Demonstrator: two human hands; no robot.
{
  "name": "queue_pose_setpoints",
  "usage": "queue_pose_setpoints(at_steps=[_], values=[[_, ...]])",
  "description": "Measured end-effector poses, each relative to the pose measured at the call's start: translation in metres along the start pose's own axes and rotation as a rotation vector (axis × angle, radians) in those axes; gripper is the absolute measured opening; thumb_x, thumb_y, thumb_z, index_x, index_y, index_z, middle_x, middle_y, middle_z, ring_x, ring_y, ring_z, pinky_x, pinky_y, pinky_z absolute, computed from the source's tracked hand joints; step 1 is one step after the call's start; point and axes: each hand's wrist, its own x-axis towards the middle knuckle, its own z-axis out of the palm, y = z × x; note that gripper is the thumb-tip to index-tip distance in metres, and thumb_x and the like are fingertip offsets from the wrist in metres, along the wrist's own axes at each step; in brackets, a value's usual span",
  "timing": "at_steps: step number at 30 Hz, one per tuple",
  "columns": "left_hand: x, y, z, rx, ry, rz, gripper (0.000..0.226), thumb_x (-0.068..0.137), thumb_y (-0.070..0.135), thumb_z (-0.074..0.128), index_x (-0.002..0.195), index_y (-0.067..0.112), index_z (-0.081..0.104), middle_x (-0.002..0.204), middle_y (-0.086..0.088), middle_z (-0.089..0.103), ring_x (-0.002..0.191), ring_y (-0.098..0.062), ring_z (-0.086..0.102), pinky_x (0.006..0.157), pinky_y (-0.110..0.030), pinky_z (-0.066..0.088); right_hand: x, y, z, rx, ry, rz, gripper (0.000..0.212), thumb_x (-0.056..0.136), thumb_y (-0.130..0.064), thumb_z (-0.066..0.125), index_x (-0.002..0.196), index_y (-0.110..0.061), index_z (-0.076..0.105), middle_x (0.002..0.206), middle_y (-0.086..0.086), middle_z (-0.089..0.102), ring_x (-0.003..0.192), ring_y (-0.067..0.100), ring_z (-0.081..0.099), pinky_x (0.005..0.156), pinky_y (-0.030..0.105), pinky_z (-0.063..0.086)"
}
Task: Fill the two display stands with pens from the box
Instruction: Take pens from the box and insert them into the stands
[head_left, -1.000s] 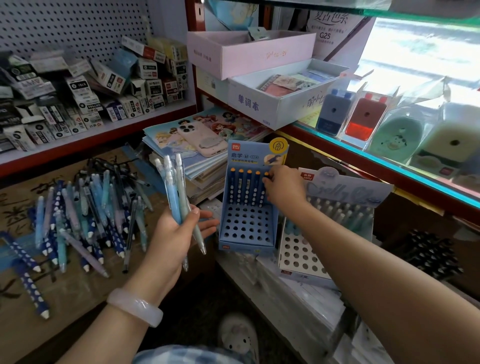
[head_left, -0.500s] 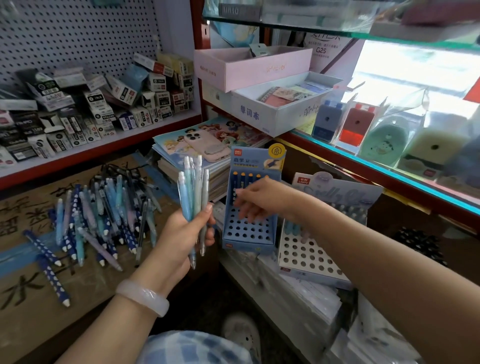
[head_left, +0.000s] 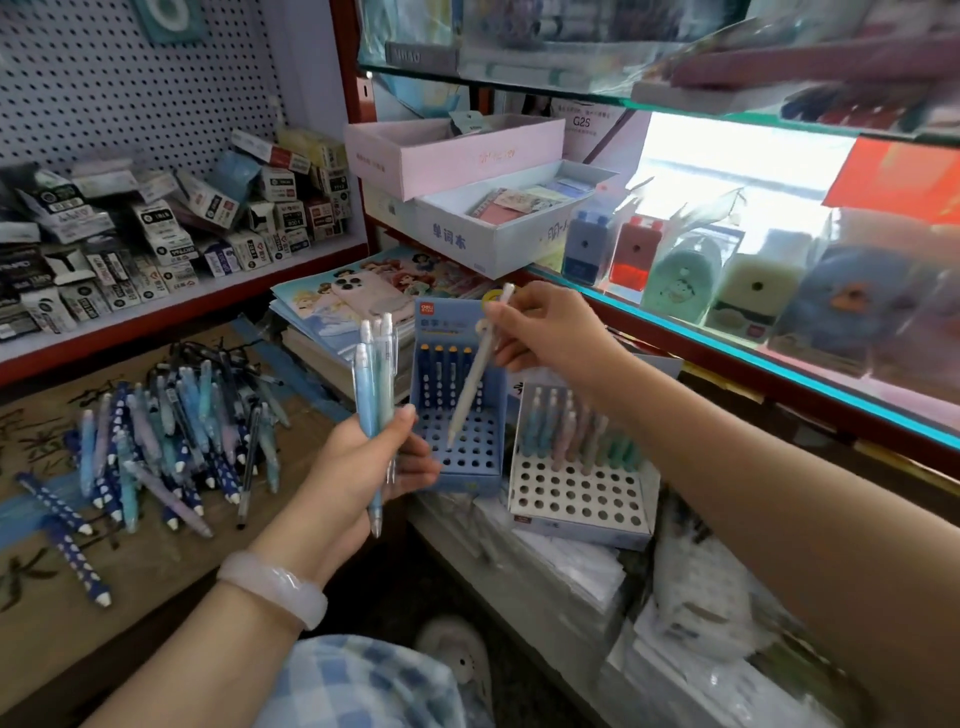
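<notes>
Fingers of the right hand (head_left: 545, 325) pinch a white pen (head_left: 475, 382) near its top, tip slanting down-left over the blue stand (head_left: 457, 467); the left hand (head_left: 363, 467) clasps upright spare pens (head_left: 376, 384), the white stand (head_left: 576, 493) just right

Shop corner, stationery; landmark: red post (head_left: 349, 119) at centre back; left of it, white pegboard (head_left: 130, 83) wall; below the pegboard, a red-edged shelf (head_left: 171, 306) heaped with small boxes (head_left: 156, 228); right of the post, a glass shelf (head_left: 675, 98) above, and a lower shelf with a teal edge (head_left: 753, 358) carrying sharpeners (head_left: 675, 270); beyond these, bright daylight (head_left: 737, 171); just right of the post, a pink box (head_left: 452, 156) over a pale blue one (head_left: 498, 228).
</notes>
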Motion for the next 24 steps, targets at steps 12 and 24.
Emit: queue_pose_setpoints(at_steps=[12, 24], values=[[-0.002, -0.022, 0.030, 0.091, -0.187, -0.087, 0.028, 0.094, 0.032, 0.044, 0.091, 0.006, 0.052, 0.049, 0.003, 0.042, 0.031, -0.005, 0.029, 0.031, -0.015, 0.023, -0.028, 0.071, -0.080, -0.453, 0.241, 0.044, 0.009, 0.092, -0.021, 0.057, 0.085, -0.017, 0.053, 0.084, 0.004, 0.067, 0.066, 0.009, 0.069, 0.058, 0.021, 0.057], [0.001, -0.032, 0.036, 0.056, -0.181, -0.133, 0.020, 0.096, 0.023, 0.044, 0.090, 0.005, 0.050, 0.050, 0.001, 0.043, 0.031, -0.005, 0.031, 0.031, -0.013, 0.024, -0.044, 0.119, -0.081, -0.591, 0.277, 0.110, 0.005, 0.097, -0.018, 0.048, 0.096, -0.015, 0.052, 0.088, -0.001, 0.061, 0.083, 0.015, 0.063, 0.079, 0.035, 0.055]])
